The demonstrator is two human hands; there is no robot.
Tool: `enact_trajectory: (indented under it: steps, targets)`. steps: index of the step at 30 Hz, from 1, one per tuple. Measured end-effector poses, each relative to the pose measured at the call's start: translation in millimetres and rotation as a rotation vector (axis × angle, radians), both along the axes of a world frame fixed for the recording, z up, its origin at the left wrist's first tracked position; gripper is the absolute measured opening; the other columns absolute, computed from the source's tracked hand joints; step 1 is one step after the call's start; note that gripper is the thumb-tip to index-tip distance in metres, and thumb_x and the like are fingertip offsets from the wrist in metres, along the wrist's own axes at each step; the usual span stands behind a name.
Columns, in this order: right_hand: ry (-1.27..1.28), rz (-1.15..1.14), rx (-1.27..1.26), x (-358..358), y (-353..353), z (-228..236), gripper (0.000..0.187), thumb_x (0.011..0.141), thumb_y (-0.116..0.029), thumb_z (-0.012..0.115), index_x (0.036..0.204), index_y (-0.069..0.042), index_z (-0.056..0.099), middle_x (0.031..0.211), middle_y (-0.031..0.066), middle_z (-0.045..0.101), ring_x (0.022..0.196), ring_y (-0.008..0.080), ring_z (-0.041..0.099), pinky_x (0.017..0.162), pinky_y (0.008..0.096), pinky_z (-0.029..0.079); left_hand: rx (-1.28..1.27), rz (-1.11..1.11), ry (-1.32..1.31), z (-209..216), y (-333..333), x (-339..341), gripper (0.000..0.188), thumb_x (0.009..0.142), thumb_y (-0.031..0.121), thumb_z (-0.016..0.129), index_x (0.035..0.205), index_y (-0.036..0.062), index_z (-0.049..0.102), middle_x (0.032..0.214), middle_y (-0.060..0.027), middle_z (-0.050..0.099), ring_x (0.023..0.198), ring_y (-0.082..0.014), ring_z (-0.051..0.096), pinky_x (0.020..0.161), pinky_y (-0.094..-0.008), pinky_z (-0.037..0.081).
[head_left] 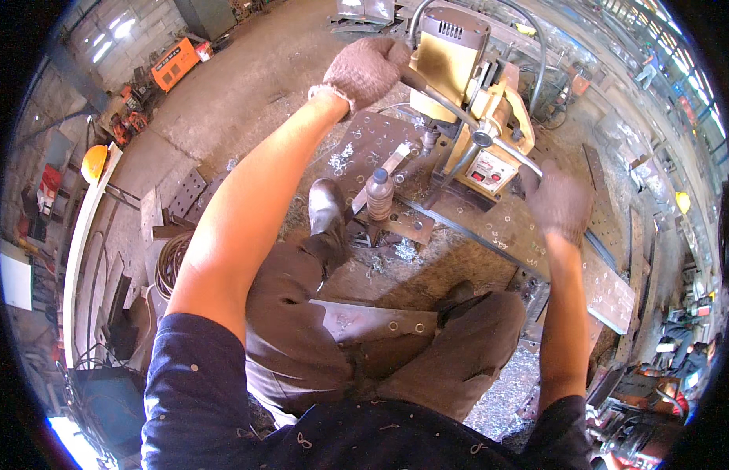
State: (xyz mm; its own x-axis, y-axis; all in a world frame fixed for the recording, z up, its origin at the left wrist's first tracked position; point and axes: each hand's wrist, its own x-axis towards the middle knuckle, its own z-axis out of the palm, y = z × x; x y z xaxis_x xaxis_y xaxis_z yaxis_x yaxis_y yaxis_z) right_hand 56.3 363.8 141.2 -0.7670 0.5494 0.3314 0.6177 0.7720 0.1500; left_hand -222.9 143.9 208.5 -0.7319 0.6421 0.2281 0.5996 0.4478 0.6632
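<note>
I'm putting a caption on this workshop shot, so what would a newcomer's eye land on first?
Most likely the big yellow machine right of top centre, with the person's gloved left hand and gloved right hand at its long handles. Next might come the capped plastic bottle near the middle, then the yellow-orange hard hat at far left.

Pale block wall [149,48] at upper left, dusty brown floor [247,74], bright light [713,117] along the right.
</note>
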Motion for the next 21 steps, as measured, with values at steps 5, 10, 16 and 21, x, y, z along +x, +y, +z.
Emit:
enact_trajectory:
  steps: [5,10,16,21]
  targets:
    - [0.012,-0.026,-0.094,-4.6,-16.9,5.4,0.05,0.105,-0.057,0.065,0.105,-0.009,0.08,0.094,0.0243,0.078,0.088,0.0464,0.077,0.079,0.0566,0.06,0.05,-0.004,0.117,-17.7,0.8,-23.3,0.062,0.108,0.055,0.049,0.115,0.0014,0.078,0.105,-0.0278,0.079,0.108,-0.0495,0.074,0.1,-0.0536,0.057]
    - [-0.072,0.119,-0.008,2.5,89.6,4.2,0.052,0.105,-0.06,0.064,0.109,-0.012,0.082,0.099,0.0195,0.079,0.094,0.0453,0.077,0.083,0.0554,0.058,-0.058,-0.177,0.219,-11.9,-9.9,55.9,0.062,0.111,0.056,0.048,0.106,0.0022,0.078,0.094,-0.0287,0.077,0.097,-0.0493,0.076,0.091,-0.0575,0.06]
    - [-0.005,0.111,0.169,-3.8,101.6,-8.8,0.046,0.103,-0.058,0.068,0.108,-0.014,0.083,0.103,0.0129,0.079,0.105,0.038,0.075,0.097,0.0531,0.054,-0.122,-0.211,0.286,-14.7,-3.3,72.9,0.057,0.111,0.056,0.05,0.109,0.0058,0.076,0.098,-0.0286,0.076,0.096,-0.0515,0.074,0.087,-0.0603,0.06]
    - [0.305,0.098,0.369,0.4,64.3,-49.0,0.042,0.1,-0.047,0.076,0.125,-0.012,0.079,0.12,0.013,0.078,0.12,0.0366,0.071,0.112,0.0563,0.048,-0.059,-0.17,0.206,-21.9,-18.6,48.4,0.053,0.111,0.051,0.052,0.115,0.0044,0.079,0.102,-0.0282,0.078,0.098,-0.05,0.075,0.091,-0.0569,0.059]
